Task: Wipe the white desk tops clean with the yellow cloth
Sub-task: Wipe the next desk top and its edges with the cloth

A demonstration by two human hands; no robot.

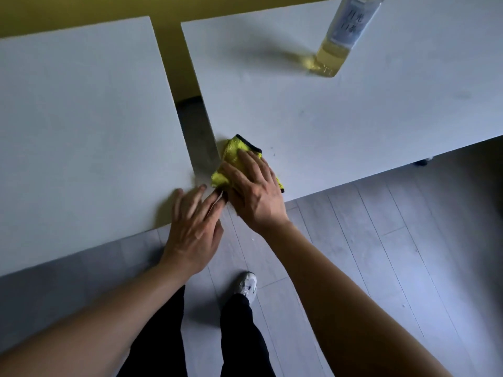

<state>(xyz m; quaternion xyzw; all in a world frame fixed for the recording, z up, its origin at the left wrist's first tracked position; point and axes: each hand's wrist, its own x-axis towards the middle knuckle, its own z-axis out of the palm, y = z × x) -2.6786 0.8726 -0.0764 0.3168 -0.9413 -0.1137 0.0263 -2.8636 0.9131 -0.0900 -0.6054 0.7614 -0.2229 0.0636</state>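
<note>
Head view: one wide-angle picture looking down over two white counters and the floor.
Left counter [81,126]: a white top on the left side, its near edge running towards the person; bare apart from the hand on its near right corner.
Right counter [353,118]: a second white top, set apart from the left one by a narrow gap through which yellow wall and grey floor show.
Yellow cloth [234,151]: a folded yellow microfibre cloth with a dark bound edge, lying on the near left corner of the right counter, right at the edge by the gap; one part of it hangs just past that corner.
Right hand [254,191]: laid flat, palm down on the cloth, fingers spread and straight, pressing it to the counter rather than gripping it; the wrist and forearm reach back over the floor.
Left hand [193,227]: open, palm down, fingers stretched out on the near right corner of the left counter, holding nothing; its fingertips lie just beside the right hand, and are blurred.
Bottle [345,31]: a clear plastic bottle with pale yellow liquid and a printed label, standing near the far edge of the right counter, well apart from the cloth.
Floor [381,254]: grey planks; the person's dark trousers and one light trainer [246,285] show below.
</note>
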